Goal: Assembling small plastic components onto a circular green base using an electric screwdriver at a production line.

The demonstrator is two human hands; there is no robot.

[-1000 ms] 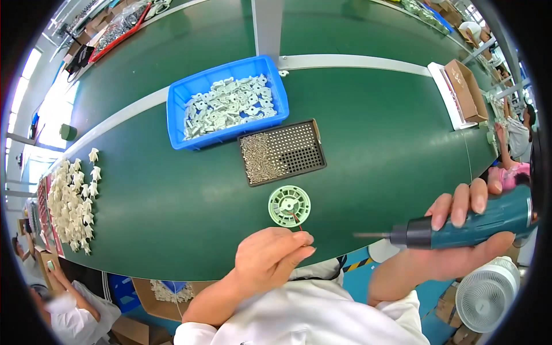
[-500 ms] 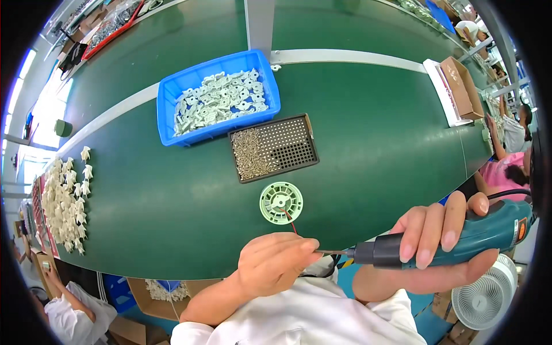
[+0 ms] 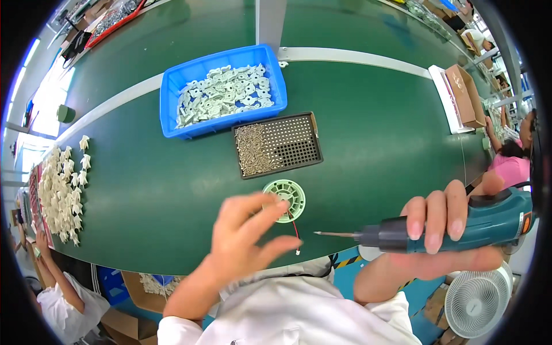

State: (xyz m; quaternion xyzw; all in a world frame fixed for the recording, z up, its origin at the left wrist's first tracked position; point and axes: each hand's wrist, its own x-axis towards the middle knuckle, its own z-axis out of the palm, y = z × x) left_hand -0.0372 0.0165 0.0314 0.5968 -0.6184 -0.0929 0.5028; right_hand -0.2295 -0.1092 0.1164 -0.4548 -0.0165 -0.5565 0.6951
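My right hand (image 3: 435,221) is wrapped around a teal and black electric screwdriver (image 3: 497,221), its long bit pointing left over the table's near edge. The bit ends in a small lighter tip, too small to make out. My left hand (image 3: 241,236), a little blurred, has its fingers apart and nothing visible in them. Its fingertips hover over the left side of a round pale green slotted plastic housing (image 3: 295,198), hiding part of it. From the housing a red and black wire (image 3: 296,231) runs toward me, ending in a small white plug.
Beyond the housing lies a black perforated tray (image 3: 296,141) with many screws (image 3: 253,152). Behind it stands a blue bin (image 3: 172,129) of pale plastic parts. White parts (image 3: 60,195) cover the table's left end. A cardboard box (image 3: 464,95) stands far right; a white fan (image 3: 477,302) is below.
My left hand has left the screwdriver's tip, opened and moved left and up to the housing. The screwdriver has shifted slightly right and up. The wire's end has come into view.
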